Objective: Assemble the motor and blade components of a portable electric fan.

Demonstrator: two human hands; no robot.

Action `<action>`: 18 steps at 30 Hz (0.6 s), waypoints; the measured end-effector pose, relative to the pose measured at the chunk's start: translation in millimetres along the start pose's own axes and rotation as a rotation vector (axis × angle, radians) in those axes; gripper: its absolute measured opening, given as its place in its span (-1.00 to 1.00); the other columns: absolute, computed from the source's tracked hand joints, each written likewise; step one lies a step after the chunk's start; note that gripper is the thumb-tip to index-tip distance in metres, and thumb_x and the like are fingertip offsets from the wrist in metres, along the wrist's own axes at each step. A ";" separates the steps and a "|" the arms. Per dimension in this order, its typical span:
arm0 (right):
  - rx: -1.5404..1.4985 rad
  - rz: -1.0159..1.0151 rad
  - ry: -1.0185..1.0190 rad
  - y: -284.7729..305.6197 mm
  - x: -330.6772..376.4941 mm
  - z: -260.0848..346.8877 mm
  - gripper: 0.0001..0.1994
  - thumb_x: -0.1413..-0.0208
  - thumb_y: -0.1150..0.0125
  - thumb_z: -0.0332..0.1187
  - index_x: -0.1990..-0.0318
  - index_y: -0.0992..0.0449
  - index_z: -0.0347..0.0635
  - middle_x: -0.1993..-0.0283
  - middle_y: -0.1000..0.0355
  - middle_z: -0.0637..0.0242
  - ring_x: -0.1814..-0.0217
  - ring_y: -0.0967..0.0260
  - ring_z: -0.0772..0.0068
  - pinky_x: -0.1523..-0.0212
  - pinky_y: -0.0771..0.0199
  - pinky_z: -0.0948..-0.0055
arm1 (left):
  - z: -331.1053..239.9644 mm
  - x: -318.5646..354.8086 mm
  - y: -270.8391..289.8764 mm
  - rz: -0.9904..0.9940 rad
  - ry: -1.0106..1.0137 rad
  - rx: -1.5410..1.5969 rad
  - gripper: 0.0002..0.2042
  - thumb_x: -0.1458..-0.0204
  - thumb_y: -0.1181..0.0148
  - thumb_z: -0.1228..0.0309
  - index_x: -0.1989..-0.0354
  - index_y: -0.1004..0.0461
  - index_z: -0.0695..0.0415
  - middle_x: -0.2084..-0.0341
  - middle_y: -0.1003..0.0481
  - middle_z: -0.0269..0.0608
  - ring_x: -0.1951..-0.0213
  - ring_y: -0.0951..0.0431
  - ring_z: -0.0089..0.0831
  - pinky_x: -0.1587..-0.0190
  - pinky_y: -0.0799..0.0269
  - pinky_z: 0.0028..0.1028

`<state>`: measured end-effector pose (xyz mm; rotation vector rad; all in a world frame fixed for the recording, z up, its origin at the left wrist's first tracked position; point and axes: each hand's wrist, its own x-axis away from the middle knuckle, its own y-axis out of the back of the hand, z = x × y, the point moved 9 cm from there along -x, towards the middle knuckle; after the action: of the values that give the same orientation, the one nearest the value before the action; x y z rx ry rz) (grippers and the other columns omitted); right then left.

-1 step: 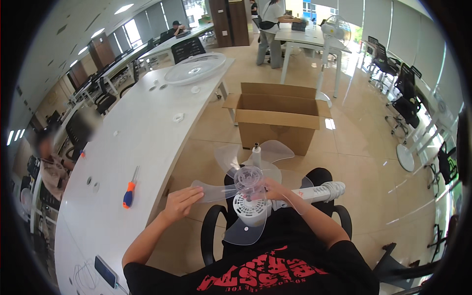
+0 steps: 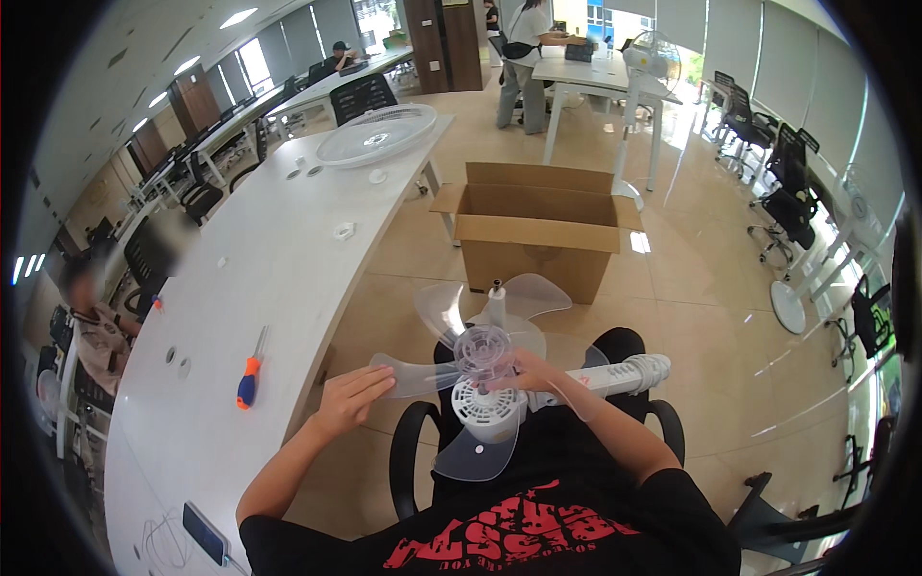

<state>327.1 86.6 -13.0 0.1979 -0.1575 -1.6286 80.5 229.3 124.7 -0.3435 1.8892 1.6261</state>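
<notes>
A clear plastic fan blade [image 2: 482, 351] with several broad vanes lies over my lap, its round hub above the white vented motor housing [image 2: 483, 404] of a fan. My left hand [image 2: 351, 392] pinches the tip of the vane on the left, fingers stretched along it. At the hub's right side, my right hand [image 2: 526, 371] curls its fingers against the blade; part of them is hidden by the clear plastic. The fan's white pole [image 2: 615, 377] reaches right from the housing across my thigh. A short white post with a dark metal tip [image 2: 497, 296] rises beyond the hub.
To the left stands a white table [image 2: 259, 278] with a screwdriver [image 2: 249, 382], a phone [image 2: 205, 533], a white nut-like part [image 2: 344, 231] and a round fan guard [image 2: 376, 136]. An open cardboard box [image 2: 538, 245] sits on the floor ahead. Other people work at tables farther off.
Both hands keep their hold on the fan blade. The whole view has shifted very slightly.
</notes>
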 end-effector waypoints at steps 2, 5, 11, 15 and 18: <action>0.049 -0.052 0.117 -0.5 1.9 1.2 -0.56 -0.10 -0.61 -0.22 -0.11 -0.73 -0.20 -0.16 -0.66 0.18 -0.23 -0.53 0.26 -0.31 -0.43 0.27 | -5.2 -4.1 3.6 -0.001 -0.028 -0.001 -0.56 0.10 -0.30 0.67 -0.02 -0.69 0.12 -0.05 -0.68 -0.12 -0.04 -0.72 -0.10 -0.07 -0.70 -0.23; 0.108 -0.076 0.219 -3.4 7.8 22.6 -0.53 -0.13 -0.60 -0.20 -0.12 -0.71 -0.28 -0.11 -0.68 0.11 -0.14 -0.58 0.30 -0.23 -0.48 0.32 | -8.4 -5.1 8.3 0.015 -0.064 -0.018 -0.57 0.09 -0.29 0.65 -0.03 -0.69 0.10 -0.05 -0.68 -0.13 -0.03 -0.72 -0.11 -0.08 -0.70 -0.24; 0.158 -0.036 0.160 -9.9 4.6 18.0 -0.54 -0.10 -0.61 -0.15 -0.06 -0.74 -0.26 -0.04 -0.70 0.10 -0.04 -0.61 0.28 -0.11 -0.55 0.29 | -2.6 -1.0 3.6 0.096 -0.056 0.062 -0.45 0.15 -0.21 0.68 -0.13 -0.63 0.10 -0.14 -0.63 -0.07 -0.09 -0.68 -0.04 -0.11 -0.68 -0.20; 0.205 -0.037 0.219 -5.9 3.9 12.4 -0.50 -0.10 -0.61 -0.17 -0.14 -0.69 -0.25 -0.07 -0.69 0.11 -0.04 -0.62 0.29 -0.11 -0.56 0.26 | -4.9 1.9 -7.4 0.167 -0.075 0.142 -0.35 0.19 -0.14 0.72 -0.23 -0.56 0.10 -0.26 -0.55 -0.02 -0.21 -0.61 0.00 -0.26 -0.60 -0.15; 0.191 -0.090 0.239 -7.4 7.6 25.2 -0.44 -0.08 -0.62 -0.21 -0.21 -0.64 -0.25 -0.13 -0.67 0.11 -0.14 -0.59 0.25 -0.23 -0.51 0.27 | -15.9 -2.5 -8.9 0.234 -0.140 0.144 -0.35 0.17 -0.16 0.69 -0.25 -0.54 0.10 -0.32 -0.50 -0.03 -0.32 -0.53 -0.02 -0.38 -0.48 -0.12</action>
<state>313.8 79.1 9.6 0.5504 -0.1224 -1.6653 83.0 211.8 119.9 0.0523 1.9830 1.6029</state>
